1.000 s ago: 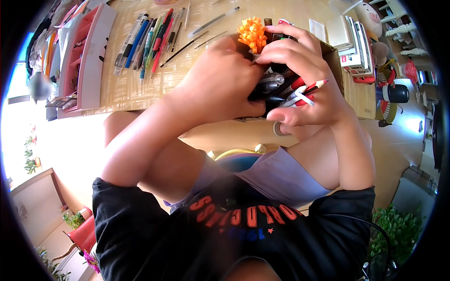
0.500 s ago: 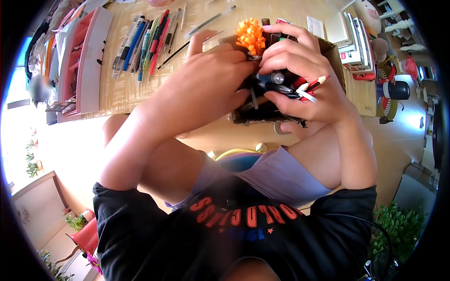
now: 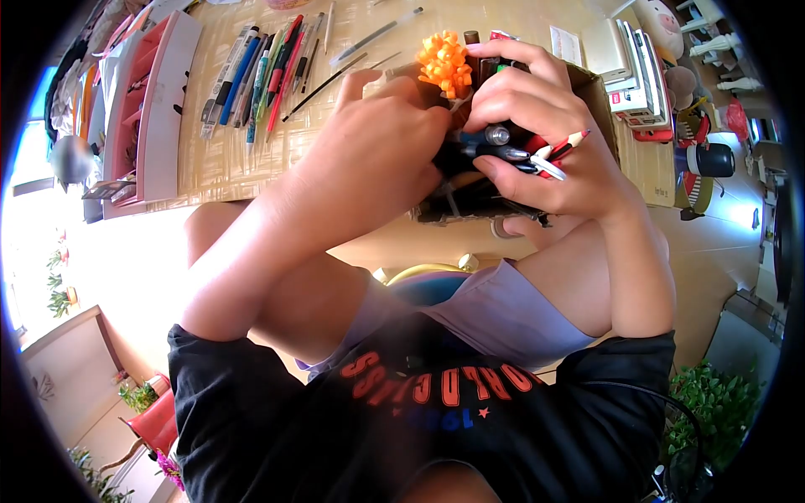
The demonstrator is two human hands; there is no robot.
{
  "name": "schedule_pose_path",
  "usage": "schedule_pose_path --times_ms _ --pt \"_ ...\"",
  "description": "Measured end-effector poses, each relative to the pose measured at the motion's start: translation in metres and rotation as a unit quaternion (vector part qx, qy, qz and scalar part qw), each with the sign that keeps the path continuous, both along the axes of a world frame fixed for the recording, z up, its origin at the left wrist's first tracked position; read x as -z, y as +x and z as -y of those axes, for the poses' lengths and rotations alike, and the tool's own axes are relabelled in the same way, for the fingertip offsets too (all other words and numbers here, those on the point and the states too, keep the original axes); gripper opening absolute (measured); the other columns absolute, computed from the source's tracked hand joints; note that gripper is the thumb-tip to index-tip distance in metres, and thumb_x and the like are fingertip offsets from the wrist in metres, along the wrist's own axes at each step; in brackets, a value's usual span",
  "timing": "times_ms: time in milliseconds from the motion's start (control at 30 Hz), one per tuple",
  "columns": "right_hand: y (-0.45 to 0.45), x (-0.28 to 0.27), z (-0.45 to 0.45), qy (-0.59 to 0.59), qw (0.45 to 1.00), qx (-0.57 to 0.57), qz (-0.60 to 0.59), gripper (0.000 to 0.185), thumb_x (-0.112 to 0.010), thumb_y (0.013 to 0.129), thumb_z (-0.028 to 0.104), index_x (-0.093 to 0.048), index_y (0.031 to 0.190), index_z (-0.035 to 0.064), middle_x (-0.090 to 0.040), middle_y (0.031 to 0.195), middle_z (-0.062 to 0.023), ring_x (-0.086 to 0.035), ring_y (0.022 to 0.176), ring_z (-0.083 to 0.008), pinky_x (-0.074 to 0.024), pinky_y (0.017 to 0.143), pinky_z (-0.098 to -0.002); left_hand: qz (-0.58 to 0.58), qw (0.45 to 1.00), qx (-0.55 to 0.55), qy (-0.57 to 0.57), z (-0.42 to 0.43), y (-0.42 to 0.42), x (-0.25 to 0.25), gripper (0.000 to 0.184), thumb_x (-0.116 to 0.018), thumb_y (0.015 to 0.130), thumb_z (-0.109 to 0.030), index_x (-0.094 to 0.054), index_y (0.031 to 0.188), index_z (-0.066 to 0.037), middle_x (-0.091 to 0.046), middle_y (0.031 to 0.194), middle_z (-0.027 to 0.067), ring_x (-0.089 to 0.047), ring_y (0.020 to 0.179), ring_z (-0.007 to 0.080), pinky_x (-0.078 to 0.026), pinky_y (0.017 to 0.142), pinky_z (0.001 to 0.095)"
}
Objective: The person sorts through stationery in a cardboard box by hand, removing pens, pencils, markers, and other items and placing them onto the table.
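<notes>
A bundle of pens [image 3: 496, 136] and pencils, including a red pencil [image 3: 577, 141] and a white-tipped one, is gripped in my right hand [image 3: 549, 109]. This hand is over an open cardboard box [image 3: 600, 105], its fingers curled. My left hand [image 3: 369, 155] reaches in from the left with bent fingers, and its fingertips are hidden at the box's left side. Whatever they hold cannot be made out. Between the hands an orange flower-like pen topper [image 3: 445, 65] sticks up. More dark items lie in the shadowed box, mostly covered by my hands.
Left of the box lies a row of several pens and markers [image 3: 251, 80]. A thin black brush-like stick [image 3: 323, 88] and a grey pen [image 3: 377, 38] lie nearer. A pink organizer [image 3: 155, 109] stands at the far left; books [image 3: 637, 84] and a dark-capped jar [image 3: 711, 162] are right.
My left hand has shifted slightly left and downward. The orange topper has tilted a little left. My right hand keeps its grip on the pens, nearly still.
</notes>
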State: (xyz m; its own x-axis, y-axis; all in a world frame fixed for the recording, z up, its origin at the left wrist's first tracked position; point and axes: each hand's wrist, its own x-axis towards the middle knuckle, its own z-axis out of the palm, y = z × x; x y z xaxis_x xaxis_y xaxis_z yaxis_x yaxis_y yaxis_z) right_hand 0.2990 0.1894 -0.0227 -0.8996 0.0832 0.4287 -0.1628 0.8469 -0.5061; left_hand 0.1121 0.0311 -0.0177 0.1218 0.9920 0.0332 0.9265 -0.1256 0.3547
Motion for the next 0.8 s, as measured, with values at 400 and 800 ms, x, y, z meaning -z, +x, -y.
schedule_pose_path --times_ms 400,800 --pt "-0.001 0.001 -0.001 0.009 1.0 -0.012 0.013 0.035 -0.083 0.081 0.032 -0.07 0.099 0.0055 -0.07 0.104 -0.0082 -0.054 0.136 -0.0428 -0.0352 0.12 -0.0563 -0.08 0.987 0.104 0.095 -0.011 -0.012 0.014 0.027 -0.075 0.091 -0.029 -0.071 0.095 -0.003 -0.07 0.071 0.0095 -0.071 0.079 0.0296 -0.04 0.117 0.0489" --pt "-0.001 -0.003 0.001 -0.008 1.0 -0.003 0.013 0.034 -0.091 0.075 0.026 -0.07 0.096 0.0088 -0.07 0.106 -0.0055 -0.053 0.14 -0.0363 -0.0364 0.117 -0.0515 -0.03 0.987 0.111 0.108 -0.011 -0.016 0.013 0.007 -0.073 0.097 -0.021 -0.073 0.097 -0.014 -0.067 0.073 0.0075 -0.071 0.076 0.0274 -0.045 0.115 0.0508"
